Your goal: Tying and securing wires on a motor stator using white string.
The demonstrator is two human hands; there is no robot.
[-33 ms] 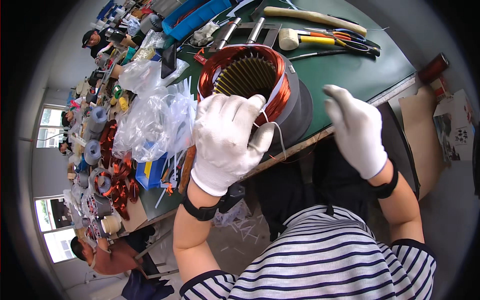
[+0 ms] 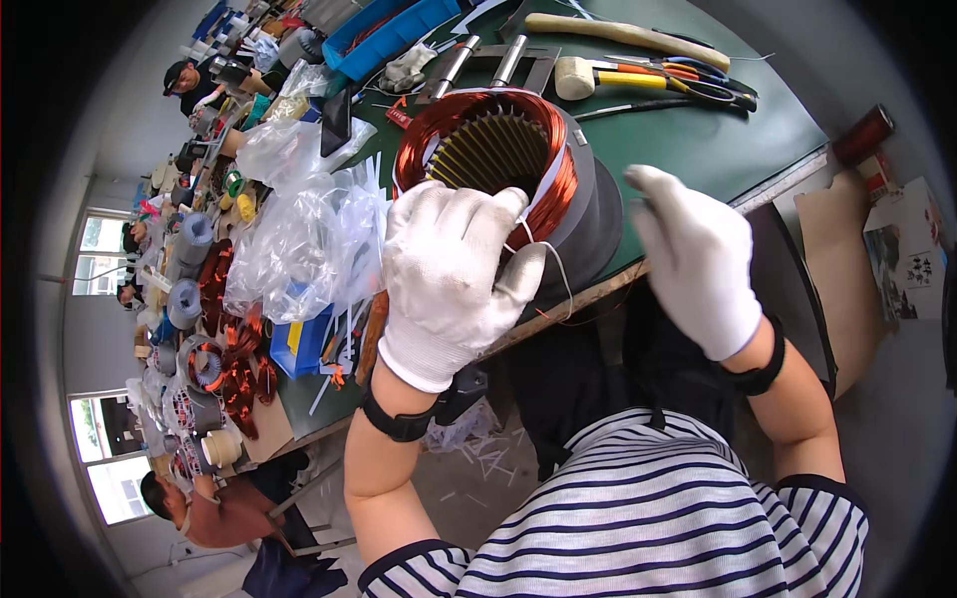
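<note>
A motor stator [image 2: 588,224] with a dark grey housing stands at the table's near edge. A thick ring of copper winding [image 2: 560,199] rises from its top, and yellow-edged slots line its bore. My left hand [image 2: 449,274], in a white glove, curls its fingers over the winding's near rim, with the thumb outside; its fingertips are partly hidden. A white cord [image 2: 560,267] comes out between that thumb and forefinger and hangs in a loose loop. To the right of the stator, my gloved right hand [image 2: 698,269] hovers apart from it, fingers stretched out and holding nothing visible.
Behind the stator lie a mallet [image 2: 576,78], several pliers or cutters [image 2: 728,92] and a metal fixture [image 2: 538,70] on the green tabletop [image 2: 688,149]. Clear plastic bags [image 2: 299,234], blue bins [image 2: 394,38] and copper coils [image 2: 239,374] crowd the left. Other people sit farther off.
My right hand has shifted slightly left, toward the stator. My left hand stays on the winding, almost unmoved.
</note>
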